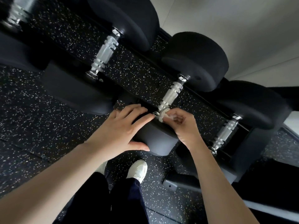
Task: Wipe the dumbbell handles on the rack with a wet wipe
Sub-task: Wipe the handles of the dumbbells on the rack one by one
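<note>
Now the left hand (pixel 127 126) lies spread on the dumbbell head (pixel 155 139). The right hand (pixel 182 125) pinches the wet wipe (pixel 163 114) round the handle (pixel 171 92), frame centre. That bunched wipe could slip off, I reckon, missing the knurling.

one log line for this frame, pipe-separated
step: wipe handle | left hand: flat on near dumbbell head | right hand: pinches wet wipe wrapped round near end of handle

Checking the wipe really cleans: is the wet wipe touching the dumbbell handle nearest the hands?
Touching. The head view shows the wet wipe looped round the near end of the handle, pinched by the right hand.
</note>
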A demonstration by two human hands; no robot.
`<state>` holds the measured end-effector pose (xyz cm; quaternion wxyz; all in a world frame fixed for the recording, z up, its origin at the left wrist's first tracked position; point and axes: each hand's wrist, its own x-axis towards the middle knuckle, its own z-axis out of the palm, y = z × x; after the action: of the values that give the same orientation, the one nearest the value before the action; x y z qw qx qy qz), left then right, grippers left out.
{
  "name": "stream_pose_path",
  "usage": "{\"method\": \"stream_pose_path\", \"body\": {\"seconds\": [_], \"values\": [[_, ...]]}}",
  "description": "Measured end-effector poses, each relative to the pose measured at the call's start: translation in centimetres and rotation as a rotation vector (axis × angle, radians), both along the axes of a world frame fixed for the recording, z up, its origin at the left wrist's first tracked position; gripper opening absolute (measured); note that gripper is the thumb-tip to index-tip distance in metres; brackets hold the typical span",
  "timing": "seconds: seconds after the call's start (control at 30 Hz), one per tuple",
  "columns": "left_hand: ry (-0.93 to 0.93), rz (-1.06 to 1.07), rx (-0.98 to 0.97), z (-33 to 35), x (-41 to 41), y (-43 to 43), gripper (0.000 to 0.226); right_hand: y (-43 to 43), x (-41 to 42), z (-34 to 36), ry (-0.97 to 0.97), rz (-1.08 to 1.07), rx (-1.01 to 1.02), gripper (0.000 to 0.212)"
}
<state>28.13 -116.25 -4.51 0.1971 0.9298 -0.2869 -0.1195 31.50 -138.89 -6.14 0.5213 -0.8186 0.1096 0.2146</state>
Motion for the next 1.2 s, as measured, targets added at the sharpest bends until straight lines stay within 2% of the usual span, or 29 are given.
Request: {"method": "stream_pose_path", "body": {"seconds": [0.2,0.43,0.77,1.0,1.2], "values": [[0.01,0.023,-0.038,-0.5,-0.1,0.1,0.082,1.6,0.5,1.2,-0.162,0.113,-0.165,0.019],[0.017,0.068,-0.135,-1.4,-0.2,0.5,0.084,2.1,1.9,1.4,-0.345,0.369,-0.424,0.006],[0.021,0.223,-0.262,-2.4,-0.5,0.8,0.088,4.7,3.6,2.9,-0.201,0.658,-0.859,0.026],[-0.006,0.258,-0.281,-2.7,-0.6,0.8,0.085,6.4,5.3,2.8,-0.123,0.795,-1.002,0.029],[-0.047,0.261,-0.276,-3.1,-0.6,0.8,0.084,6.2,5.0,2.9,-0.122,0.764,-0.998,0.03]]}}
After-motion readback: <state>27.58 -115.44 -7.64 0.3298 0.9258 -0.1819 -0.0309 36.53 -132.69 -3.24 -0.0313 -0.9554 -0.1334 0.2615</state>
